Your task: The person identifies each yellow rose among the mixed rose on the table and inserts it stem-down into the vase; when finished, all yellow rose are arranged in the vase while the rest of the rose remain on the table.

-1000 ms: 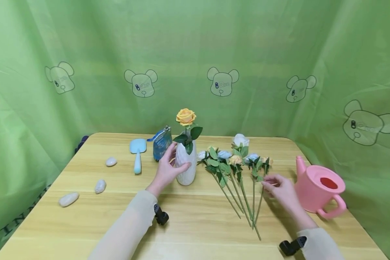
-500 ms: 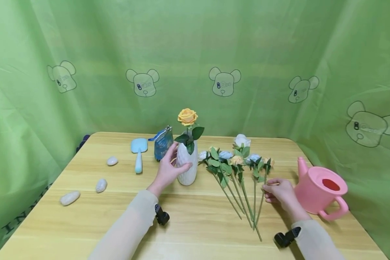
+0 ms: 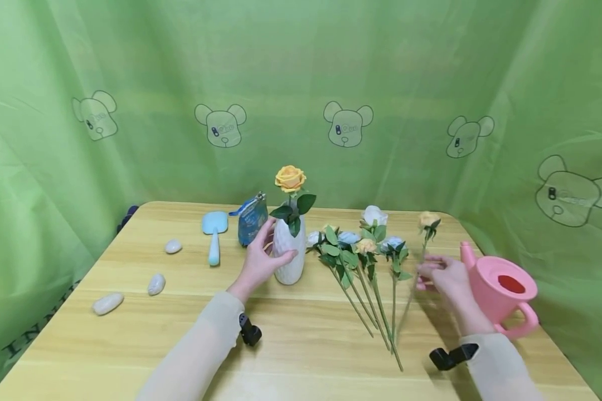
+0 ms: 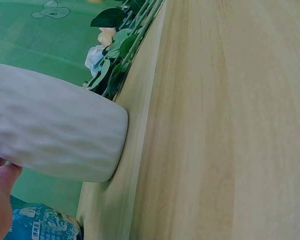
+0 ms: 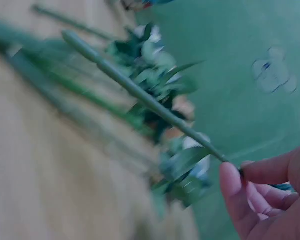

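A white textured vase (image 3: 289,264) stands upright near the table's middle, holding one yellow rose (image 3: 290,178) with dark leaves. My left hand (image 3: 261,260) grips the vase from its left side, thumb across the front; in the left wrist view, the vase (image 4: 55,125) has its base on the wood. My right hand (image 3: 448,278) pinches the stem of a peach rose (image 3: 428,219), raised at the right of the other flowers. In the right wrist view, the green stem (image 5: 140,94) runs from between thumb and fingertips, its lower end pointing away from the hand.
Several white, blue and peach artificial roses (image 3: 350,259) lie with stems toward me. A pink watering can (image 3: 499,303) stands just right of my right hand. Left of the vase are a blue pouch (image 3: 252,224), a light blue toy shovel (image 3: 214,223) and three pale stones (image 3: 156,284).
My right hand has picked the peach rose out from the right side of the bunch and brought it up and rightward. The left hand stays on the vase.
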The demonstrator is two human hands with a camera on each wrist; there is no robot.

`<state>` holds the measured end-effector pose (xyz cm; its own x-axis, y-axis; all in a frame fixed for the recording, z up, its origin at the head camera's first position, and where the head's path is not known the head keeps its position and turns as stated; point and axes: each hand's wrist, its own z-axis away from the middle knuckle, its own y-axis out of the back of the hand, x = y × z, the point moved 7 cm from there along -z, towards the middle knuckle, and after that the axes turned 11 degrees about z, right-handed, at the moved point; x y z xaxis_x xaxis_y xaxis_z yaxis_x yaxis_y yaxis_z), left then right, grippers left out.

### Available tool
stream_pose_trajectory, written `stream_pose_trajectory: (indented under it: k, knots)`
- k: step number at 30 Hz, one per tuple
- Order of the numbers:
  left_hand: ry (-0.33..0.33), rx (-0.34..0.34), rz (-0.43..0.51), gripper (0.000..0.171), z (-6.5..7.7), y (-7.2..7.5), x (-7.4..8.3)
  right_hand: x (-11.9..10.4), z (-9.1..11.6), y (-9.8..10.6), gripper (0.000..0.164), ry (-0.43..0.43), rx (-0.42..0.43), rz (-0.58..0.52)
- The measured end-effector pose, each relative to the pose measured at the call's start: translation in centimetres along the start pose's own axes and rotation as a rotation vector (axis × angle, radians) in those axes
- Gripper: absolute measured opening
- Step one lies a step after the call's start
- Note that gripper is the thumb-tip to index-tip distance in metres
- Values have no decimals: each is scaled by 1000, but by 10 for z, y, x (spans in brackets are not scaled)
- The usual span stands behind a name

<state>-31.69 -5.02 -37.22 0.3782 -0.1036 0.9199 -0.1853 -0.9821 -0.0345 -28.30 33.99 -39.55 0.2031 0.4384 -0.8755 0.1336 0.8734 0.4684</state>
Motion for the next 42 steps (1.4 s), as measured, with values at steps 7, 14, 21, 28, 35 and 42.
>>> stream_pose_trajectory:
  k: [7,14,21,28,35,42]
  knots:
    - [-17,18,20,84,-7,5,-22,-66,9,-5,48,187,88,-193]
    - [-46,40,27,84,-8,6,-29,-134,14,-22,38,314,136,-403]
    - [-40,19,42,84,-6,3,-16,-195,5,-37,37,439,218,-491]
    - [-31,38,25,85,-8,6,-32,-240,-4,-45,33,516,254,-580]
    - [-1,22,33,86,-7,4,-26,-268,-9,-56,32,550,263,-626]
    - [-9,2,19,84,-2,0,-6,-273,-8,-73,30,566,235,-600]
